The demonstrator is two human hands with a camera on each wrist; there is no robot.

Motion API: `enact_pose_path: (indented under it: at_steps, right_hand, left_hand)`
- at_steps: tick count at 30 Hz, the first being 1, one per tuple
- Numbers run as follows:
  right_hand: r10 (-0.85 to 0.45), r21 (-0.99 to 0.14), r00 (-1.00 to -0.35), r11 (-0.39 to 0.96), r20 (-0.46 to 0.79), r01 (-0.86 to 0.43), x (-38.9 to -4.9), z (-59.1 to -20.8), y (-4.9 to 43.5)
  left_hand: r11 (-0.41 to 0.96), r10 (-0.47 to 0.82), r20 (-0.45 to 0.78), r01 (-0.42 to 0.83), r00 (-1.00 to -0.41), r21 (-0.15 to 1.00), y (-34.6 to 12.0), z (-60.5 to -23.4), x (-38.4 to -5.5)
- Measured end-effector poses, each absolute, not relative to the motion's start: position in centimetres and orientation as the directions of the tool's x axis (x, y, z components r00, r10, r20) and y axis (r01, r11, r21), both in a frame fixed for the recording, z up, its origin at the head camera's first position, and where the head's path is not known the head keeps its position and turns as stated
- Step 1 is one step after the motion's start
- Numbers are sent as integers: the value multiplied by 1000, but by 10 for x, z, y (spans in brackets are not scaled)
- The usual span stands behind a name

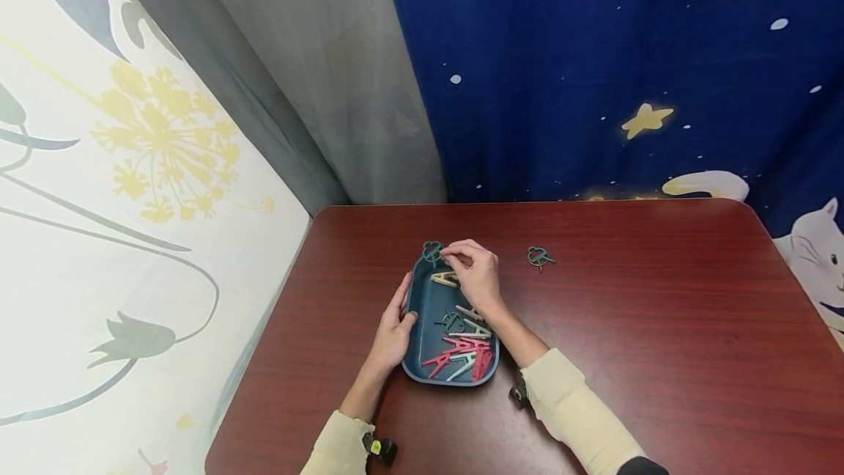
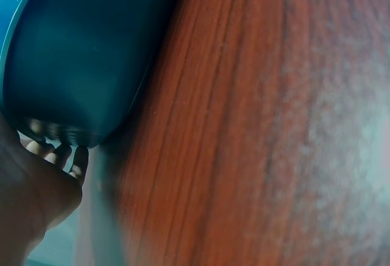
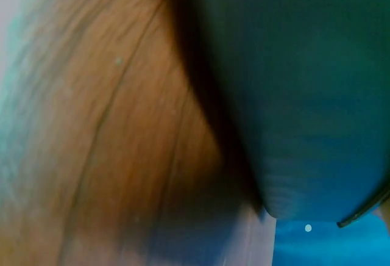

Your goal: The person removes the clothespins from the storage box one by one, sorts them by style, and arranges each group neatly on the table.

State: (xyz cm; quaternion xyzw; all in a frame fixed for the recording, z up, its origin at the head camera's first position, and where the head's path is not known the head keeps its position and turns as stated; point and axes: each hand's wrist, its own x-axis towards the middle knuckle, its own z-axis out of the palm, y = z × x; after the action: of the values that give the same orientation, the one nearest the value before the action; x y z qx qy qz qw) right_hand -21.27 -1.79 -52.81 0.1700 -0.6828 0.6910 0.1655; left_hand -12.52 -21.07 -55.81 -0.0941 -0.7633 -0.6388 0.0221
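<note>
A dark blue-green tray [image 1: 422, 369] stands on the table with its long side running away from me. My left hand [image 1: 393, 336] grips its left wall, the thumb over the rim and the fingers outside; those fingers [image 2: 79, 162] also show in the left wrist view. Over the far end of the tray, my right hand [image 1: 476, 273] pinches a green clip with a round, looped head [image 1: 432, 251] between thumb and fingertips. Just below that hand lies a cream clothespin [image 1: 445, 279]. The right wrist view shows mostly the tray's outer wall [image 3: 317, 107].
In the tray's near half lie several red clothespins [image 1: 438, 363], a pale one [image 1: 461, 366], cream ones [image 1: 476, 330] and another green looped clip [image 1: 453, 322]. A further green clip [image 1: 539, 257] lies on the reddish-brown table [image 1: 659, 328] to the right. Curtains [image 1: 560, 94] hang behind.
</note>
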Motion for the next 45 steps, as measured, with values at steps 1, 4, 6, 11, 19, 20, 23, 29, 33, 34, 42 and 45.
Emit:
enact_pose_path:
  at_steps: [1,4,6,11,19,20,23,29,33,34,42,45]
  right_hand:
    - [10,-887,-888,-34,460,-460,-213,-528,-18]
    - [58,-884,-886,-63,461,-464,-214,-528,-18]
    - [85,-883,-885,-73,458,-464,-214,-525,-18]
    - [123,-879,-883,-103,452,-465,-205,-506,-14]
    - [158,-878,-887,-148,434,-456,-202,-493,0]
    - [160,-878,-887,-146,433,-455,-204,-495,3]
    - [167,-881,-888,-143,428,-452,-214,-505,11]
    - [208,-884,-883,-127,421,-451,-229,-520,34]
    - [240,-883,-875,-115,420,-455,-234,-522,51]
    - [247,-883,-873,-111,420,-456,-235,-522,55]
    - [273,-900,-879,-85,391,-427,-238,-527,89]
    - [285,-908,-881,-72,377,-412,-239,-531,101]
  left_hand:
    - [164,116,154,172,-981,971,-211,-558,-125]
    - [161,118,154,172,-981,972,-210,-558,-125]
    - [158,119,155,172,-981,972,-210,-558,-125]
    - [158,114,151,168,-982,973,-210,-558,-125]
    - [174,106,142,159,-984,972,-211,-559,-125]
    - [173,107,145,162,-984,972,-211,-559,-125]
    - [173,110,148,165,-983,971,-211,-559,-125]
    - [179,105,148,165,-983,970,-210,-558,-125]
    - [186,105,150,167,-983,968,-210,-557,-124]
    - [186,105,147,165,-984,969,-210,-557,-124]
    - [184,101,142,159,-985,970,-209,-556,-124]
    - [186,105,148,165,-983,969,-209,-557,-124]
